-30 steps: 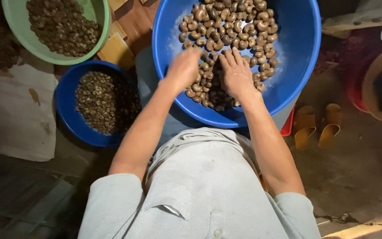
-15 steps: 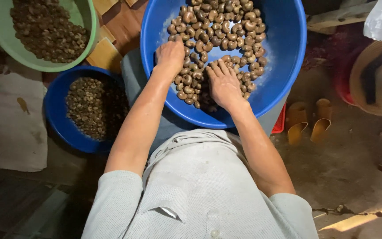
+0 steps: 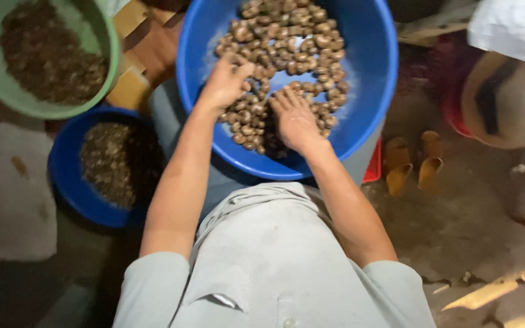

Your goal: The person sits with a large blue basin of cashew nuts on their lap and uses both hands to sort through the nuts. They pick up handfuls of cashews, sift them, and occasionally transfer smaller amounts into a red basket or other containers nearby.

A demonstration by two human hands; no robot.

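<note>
1. Left hand (image 3: 225,82) curls loosely on the brown nuts (image 3: 287,54); whether it grips any, I cannot tell.
2. Right hand (image 3: 294,118) lies flat, fingers spread, palm down on them.
3. The heap spreads far from both hands, inside the smooth blue plastic basin (image 3: 372,79).
4. Nuts look rounded, matte, knobbly.

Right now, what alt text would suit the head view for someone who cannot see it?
A person's left hand and right hand dig into brown nuts in a large blue basin. To the left sit a green bowl and a smaller blue bowl, both holding darker bits.
</note>
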